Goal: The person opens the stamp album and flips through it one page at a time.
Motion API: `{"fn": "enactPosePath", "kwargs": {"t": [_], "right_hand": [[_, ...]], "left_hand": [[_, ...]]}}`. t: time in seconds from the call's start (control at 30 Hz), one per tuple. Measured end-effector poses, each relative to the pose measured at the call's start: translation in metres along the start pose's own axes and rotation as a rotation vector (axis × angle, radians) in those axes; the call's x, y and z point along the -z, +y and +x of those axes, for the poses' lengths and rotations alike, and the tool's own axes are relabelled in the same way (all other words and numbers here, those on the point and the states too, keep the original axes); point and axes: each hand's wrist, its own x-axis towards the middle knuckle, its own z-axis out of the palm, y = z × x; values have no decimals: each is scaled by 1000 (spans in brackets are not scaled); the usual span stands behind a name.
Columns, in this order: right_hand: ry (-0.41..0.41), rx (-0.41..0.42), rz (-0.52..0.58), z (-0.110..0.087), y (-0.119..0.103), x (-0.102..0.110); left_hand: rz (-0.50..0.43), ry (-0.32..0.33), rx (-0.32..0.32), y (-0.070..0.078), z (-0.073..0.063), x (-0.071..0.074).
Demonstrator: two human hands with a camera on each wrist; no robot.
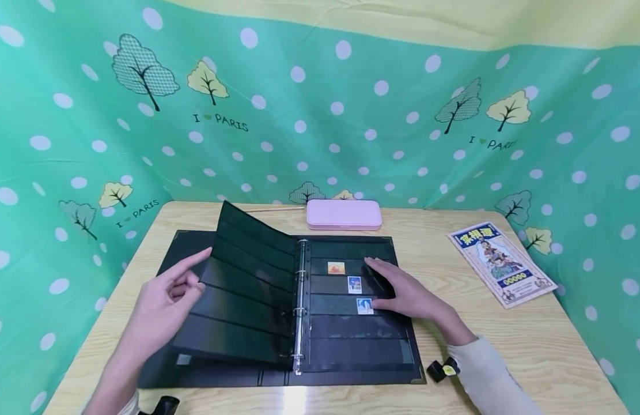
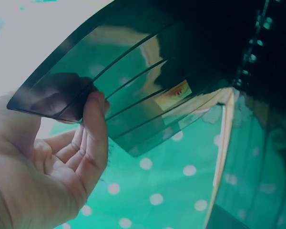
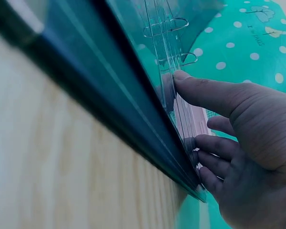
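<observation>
A black stamp album (image 1: 351,377) lies spread on the table, its ring binder spine (image 1: 299,311) showing. My left hand (image 1: 156,308) pinches the outer edge of a black pocket page (image 1: 242,294), which stands tilted up over the left cover. In the left wrist view the page (image 2: 128,71) bends and reflects light. On the right page sit an orange stamp (image 1: 336,268), a blue stamp (image 1: 355,285) and a light-blue stamp (image 1: 364,306). With fingers spread, my right hand (image 1: 410,291) rests on that page, its thumb beside the light-blue stamp.
Behind the album stands a pink pencil case (image 1: 344,214), with a thin stick (image 1: 275,209) to its left. A colourful illustrated booklet (image 1: 502,264) lies at the table's right. Green dotted cloth (image 1: 320,132) hangs around the wooden table (image 1: 423,230).
</observation>
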Motion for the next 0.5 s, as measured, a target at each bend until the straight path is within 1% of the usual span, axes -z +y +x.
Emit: {"fn": "enactPosePath", "kwargs": {"t": [0.1,0.17,0.23,0.33,0.4,0.47,0.5], "right_hand": [[2,-3,2,-1,0,0],[5,-5,4,-1,0,0],[7,-6,6,-1,0,0],[8,-5,5,-1,0,0],[9,-4,5,0,0,-1],[8,-3,9,0,-1,-1],[7,-1,9,0,-1,-1]], "left_hand": [[18,-6,59,-8,-2,1],[46,-29,106,-13,-4,2],[89,-79,155,-18,-5,3],[200,-149,205,-26,-7,2],[266,-177,213,-32,-6,-1],[331,-178,208,-39,-5,-4],[347,-180,210,-42,-5,-6]]}}
